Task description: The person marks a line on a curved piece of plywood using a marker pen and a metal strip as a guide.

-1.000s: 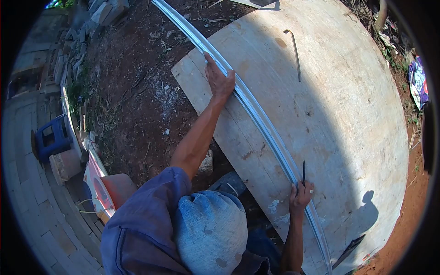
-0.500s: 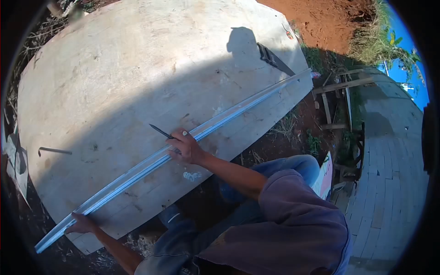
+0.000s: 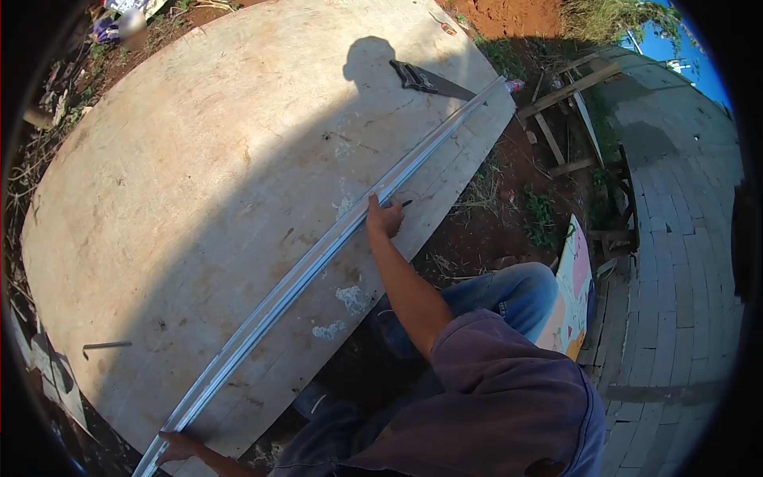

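A long, pale metal channel strip (image 3: 278,292) lies diagonally across the wooden board (image 3: 183,167). Near its lower left end, my left hand (image 3: 181,447) is closed around the strip. Further up, my right hand (image 3: 384,216) grips the strip's near edge, with the thumb over the top. A dark pencil (image 3: 407,203) is also held in that hand; only a short end sticks out to the right. The hand saw (image 3: 433,82) lies flat near the strip's far end, its blade tip close to the metal.
A bent metal rod (image 3: 107,345) rests at the board's left. Something small and orange (image 3: 448,29) lies near the far corner. Right of the board are a wooden frame (image 3: 568,95), a colourful panel (image 3: 571,286) and a paved surface (image 3: 671,294). My knee (image 3: 520,294) is beside the near edge.
My right hand has slid up along the strip and turned, so the pencil now points right instead of left. My left hand still holds the lower end. The view has shifted.
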Demonstrator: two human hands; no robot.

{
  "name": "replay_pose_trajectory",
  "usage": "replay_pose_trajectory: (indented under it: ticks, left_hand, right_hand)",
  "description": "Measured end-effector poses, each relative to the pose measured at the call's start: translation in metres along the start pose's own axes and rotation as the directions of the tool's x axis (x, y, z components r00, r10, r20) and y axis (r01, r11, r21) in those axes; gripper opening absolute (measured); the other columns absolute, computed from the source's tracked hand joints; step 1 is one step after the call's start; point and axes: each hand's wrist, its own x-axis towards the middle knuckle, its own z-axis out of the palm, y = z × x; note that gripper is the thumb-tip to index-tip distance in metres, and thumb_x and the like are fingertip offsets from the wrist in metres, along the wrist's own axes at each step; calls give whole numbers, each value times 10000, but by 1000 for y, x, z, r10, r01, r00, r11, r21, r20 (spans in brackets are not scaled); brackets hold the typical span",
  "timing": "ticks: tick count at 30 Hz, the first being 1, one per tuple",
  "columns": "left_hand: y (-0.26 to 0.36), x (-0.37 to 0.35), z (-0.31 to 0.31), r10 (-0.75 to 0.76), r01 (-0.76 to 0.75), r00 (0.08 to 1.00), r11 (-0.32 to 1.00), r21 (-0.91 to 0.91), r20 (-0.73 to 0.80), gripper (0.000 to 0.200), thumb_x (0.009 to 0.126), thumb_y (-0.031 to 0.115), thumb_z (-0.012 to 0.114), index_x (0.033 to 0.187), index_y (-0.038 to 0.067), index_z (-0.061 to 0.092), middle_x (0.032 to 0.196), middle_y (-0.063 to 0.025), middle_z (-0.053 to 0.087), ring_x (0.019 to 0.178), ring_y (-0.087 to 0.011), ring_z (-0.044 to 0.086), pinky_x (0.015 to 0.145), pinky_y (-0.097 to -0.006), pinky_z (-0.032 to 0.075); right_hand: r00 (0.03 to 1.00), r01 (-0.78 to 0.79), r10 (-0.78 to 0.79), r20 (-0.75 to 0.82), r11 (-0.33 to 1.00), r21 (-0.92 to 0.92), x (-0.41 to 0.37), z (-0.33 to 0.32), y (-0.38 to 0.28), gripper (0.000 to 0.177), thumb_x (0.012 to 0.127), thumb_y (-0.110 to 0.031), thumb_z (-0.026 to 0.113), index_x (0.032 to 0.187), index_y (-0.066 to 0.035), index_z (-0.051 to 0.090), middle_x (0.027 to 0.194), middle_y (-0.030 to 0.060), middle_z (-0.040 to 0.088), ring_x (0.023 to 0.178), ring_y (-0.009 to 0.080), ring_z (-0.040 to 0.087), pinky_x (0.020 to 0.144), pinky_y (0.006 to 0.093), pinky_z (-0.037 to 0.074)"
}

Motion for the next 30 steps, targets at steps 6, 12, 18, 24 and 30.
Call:
replay_pose_trajectory:
  ticks: [6,12,18,24,30]
  left_hand:
    - [14,-4,-6,-45,46,998,998,49,-32,1099,758,475,706,1474,-33,44,1041,-308,615,905,-456,628,826,-483,498]
    - [7,2,0,-47,47,999,998,49,0,1110,764,472,700,1465,-25,-2,1028,-304,617,887,-466,626,816,-510,499]
    - [-4,10,11,61,-54,993,995,79,-97,1091,776,476,686,1467,-20,3,1033,-299,617,903,-460,626,829,-508,494]
    - [36,-10,-22,-108,107,991,994,15,85,1082,785,473,685,1459,-48,18,1068,-310,605,947,-461,614,842,-515,484]
    - [5,-9,2,330,-345,938,911,-225,-102,1071,850,618,559,1413,-193,142,1418,-444,219,1331,-502,310,1078,-553,289]
  right_hand:
    - [985,-16,39,170,991,-136,1,-7,-12,486,742,-421,685,1065,-83,555,1158,136,532,1074,350,542,911,550,398]
    - [999,48,-46,29,997,-65,2,-2,3,394,722,-373,676,928,-59,557,1062,143,540,999,373,557,868,508,441]
    - [997,75,-75,21,997,19,5,-9,10,374,726,-310,690,897,-17,533,1029,179,518,954,381,549,835,469,455]
    - [997,74,-72,34,996,-53,5,-15,16,356,740,-284,693,938,-28,543,1075,166,512,981,385,543,834,478,464]
    - [997,28,-20,81,994,-105,4,-12,4,376,755,-293,701,993,-43,552,1114,157,513,1008,376,551,847,482,475]
